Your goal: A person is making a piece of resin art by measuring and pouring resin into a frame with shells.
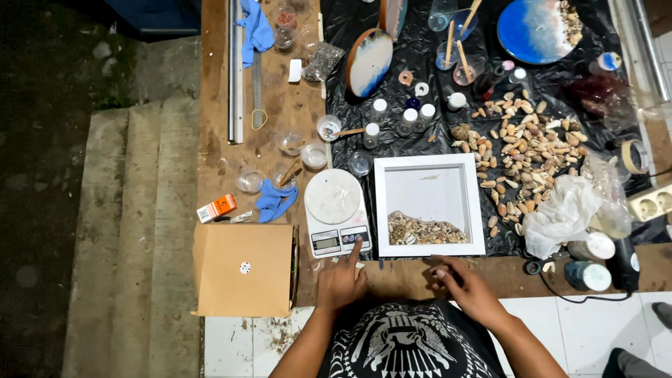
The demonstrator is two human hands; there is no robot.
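I see my left hand [341, 281] with its index finger stretched out, tip pressing the front panel of the white kitchen scale [337, 214], other fingers curled and holding nothing. My right hand [463, 282] rests loosely curled and empty on the table [399, 276], just below the white shadow-box frame [429, 204] right of the scale. Loose seashells [525, 143] lie beyond the frame.

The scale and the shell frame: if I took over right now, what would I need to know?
Left hand: index fingertip on the front panel of the white kitchen scale, holding nothing.
Right hand: resting on the table edge below the white frame, fingers curled; whether it holds anything is unclear.
Done: shells and sand fill the frame's lower strip.
Left: the upper part of the frame is bare; loose shells lie spread on the black sheet to the right.
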